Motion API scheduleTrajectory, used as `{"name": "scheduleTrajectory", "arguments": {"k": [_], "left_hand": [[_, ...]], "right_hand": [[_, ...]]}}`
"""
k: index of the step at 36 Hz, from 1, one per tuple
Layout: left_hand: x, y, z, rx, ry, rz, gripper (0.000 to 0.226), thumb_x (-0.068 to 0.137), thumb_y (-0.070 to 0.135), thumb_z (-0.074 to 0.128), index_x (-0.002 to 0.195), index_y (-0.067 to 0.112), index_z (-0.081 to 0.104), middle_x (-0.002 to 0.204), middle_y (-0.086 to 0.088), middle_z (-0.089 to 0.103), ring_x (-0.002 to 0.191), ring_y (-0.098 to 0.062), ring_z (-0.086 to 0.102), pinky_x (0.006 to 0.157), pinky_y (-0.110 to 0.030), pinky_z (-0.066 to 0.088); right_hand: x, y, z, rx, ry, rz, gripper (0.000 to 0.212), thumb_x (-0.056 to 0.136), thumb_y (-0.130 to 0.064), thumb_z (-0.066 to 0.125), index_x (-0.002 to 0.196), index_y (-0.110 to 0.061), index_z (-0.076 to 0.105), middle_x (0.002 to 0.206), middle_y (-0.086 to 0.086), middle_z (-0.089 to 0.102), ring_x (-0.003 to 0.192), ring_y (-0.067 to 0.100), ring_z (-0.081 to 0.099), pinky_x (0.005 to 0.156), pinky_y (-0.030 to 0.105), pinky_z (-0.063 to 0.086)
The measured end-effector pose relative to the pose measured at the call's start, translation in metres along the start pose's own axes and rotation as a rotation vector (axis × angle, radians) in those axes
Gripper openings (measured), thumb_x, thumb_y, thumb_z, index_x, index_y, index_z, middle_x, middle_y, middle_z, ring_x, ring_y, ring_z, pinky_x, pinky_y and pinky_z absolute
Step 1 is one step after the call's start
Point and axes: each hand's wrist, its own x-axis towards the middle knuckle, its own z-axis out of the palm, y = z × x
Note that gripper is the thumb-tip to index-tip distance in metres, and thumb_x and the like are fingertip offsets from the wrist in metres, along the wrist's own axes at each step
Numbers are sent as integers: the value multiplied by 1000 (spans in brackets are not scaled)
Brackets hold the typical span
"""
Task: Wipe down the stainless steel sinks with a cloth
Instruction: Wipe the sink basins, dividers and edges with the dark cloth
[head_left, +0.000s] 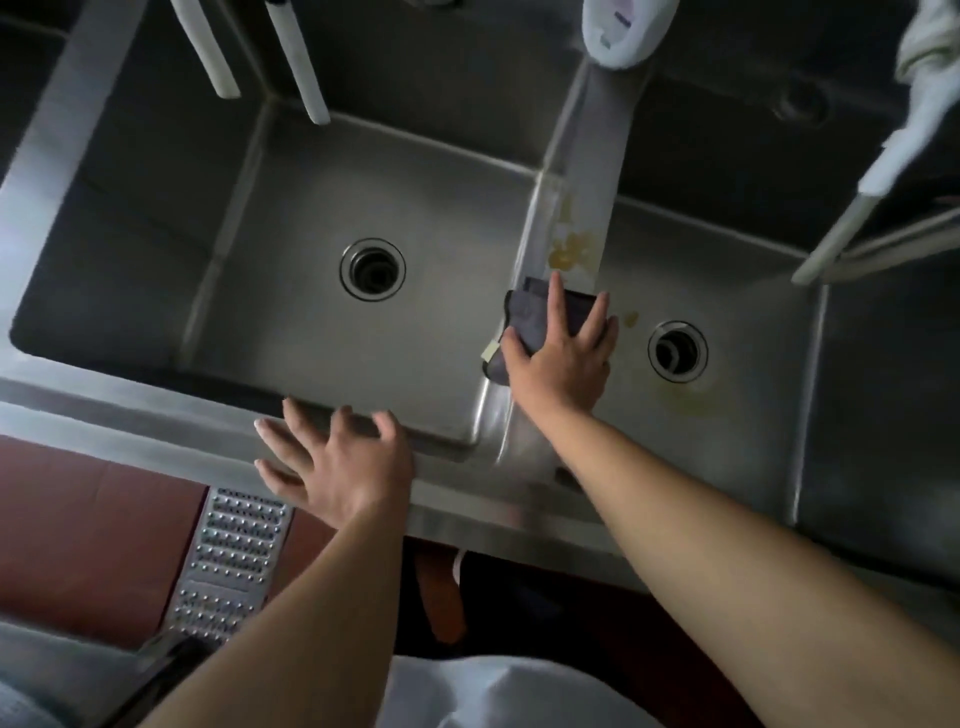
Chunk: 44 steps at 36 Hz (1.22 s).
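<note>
Two stainless steel sink basins lie below me: the left sink (291, 291) with its drain (372, 268) and the right sink (737, 291) with its drain (677, 352). Between them runs a steel divider (587, 171) smeared with yellow stains (571, 249). My right hand (558, 358) presses a folded dark grey cloth (524, 312) flat onto the divider just below the stains, fingers straight and spread. My left hand (337, 462) hovers over the front rim (156, 436) with fingers spread, holding nothing.
More yellow residue (685, 400) lies on the right basin floor near the drain. White faucet pipes (301, 62) hang over the left basin. A white bottle (621, 31) stands at the back. A metal floor grate (228, 561) lies on red tiles below the rim.
</note>
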Motion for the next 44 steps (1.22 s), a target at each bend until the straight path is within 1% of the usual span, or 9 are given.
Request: {"name": "scheduleTrajectory", "arguments": {"k": [6, 15, 21, 26, 29, 33, 37, 41, 44], "left_hand": [[3, 0, 5, 15, 29, -30, 42, 78, 60, 36, 105, 43, 64, 161, 7, 14, 148, -17, -15, 117, -51, -3], [5, 1, 7, 50, 62, -36, 46, 77, 59, 36, 110, 43, 64, 160, 6, 15, 148, -16, -16, 115, -46, -4], [4, 2, 5, 67, 45, -40, 44, 78, 57, 39, 110, 40, 64, 160, 7, 14, 147, -15, -16, 116, -49, -1], [4, 2, 4, 75, 27, -45, 46, 78, 56, 37, 111, 38, 64, 161, 5, 15, 147, -15, -17, 116, -49, -4], [4, 3, 4, 83, 18, -41, 47, 78, 57, 37, 112, 38, 63, 161, 6, 13, 147, -15, -18, 115, -49, -4], [4, 4, 4, 70, 22, -41, 46, 77, 55, 37, 110, 37, 64, 160, 5, 14, 147, -15, -17, 116, -50, -2], [2, 3, 3, 65, 25, -42, 46, 76, 55, 37, 108, 38, 65, 160, 4, 15, 148, -17, -16, 116, -50, -1], [3, 5, 2, 53, 44, -44, 43, 75, 55, 40, 106, 39, 65, 159, 2, 17, 148, -18, -13, 114, -47, -3], [3, 6, 2, 48, 38, -47, 41, 76, 55, 41, 106, 39, 65, 160, 2, 15, 148, -18, -14, 116, -48, -2]], "right_hand": [[108, -25, -16, 3, 60, -16, 71, 86, -64, 49, 148, -58, 14, 166, 5, -3, 147, 42, 13, 108, 57, 35], [213, -57, -42, 2, -24, 43, 73, 83, -65, 48, 148, -55, 18, 165, 7, 3, 140, 48, 22, 111, 50, 30], [174, -40, -43, 67, -113, -7, 78, 82, -73, 50, 148, -58, 12, 166, 2, -7, 143, 45, 23, 111, 49, 32], [72, -12, -22, 89, -65, -104, 67, 86, -71, 47, 144, -64, 12, 165, -4, -9, 143, 39, 21, 98, 51, 44], [17, 4, -9, 112, 28, -140, 59, 90, -67, 47, 145, -56, 28, 164, 4, 4, 139, 39, 27, 93, 47, 48], [-10, 11, -1, 286, 147, -102, 43, 90, -46, 64, 132, -33, 62, 152, 16, 34, 131, 38, 40, 102, 42, 44], [17, 9, -16, 370, 259, -96, 35, 90, -30, 70, 122, -14, 70, 136, 22, 49, 120, 41, 49, 102, 40, 43], [96, -12, -51, 296, 323, -180, 44, 95, -40, 60, 131, -15, 63, 153, 20, 35, 131, 41, 41, 108, 39, 34], [177, -42, -69, 128, 243, -157, 62, 91, -55, 55, 148, -37, 39, 164, 11, 12, 144, 41, 22, 113, 53, 26]]}}
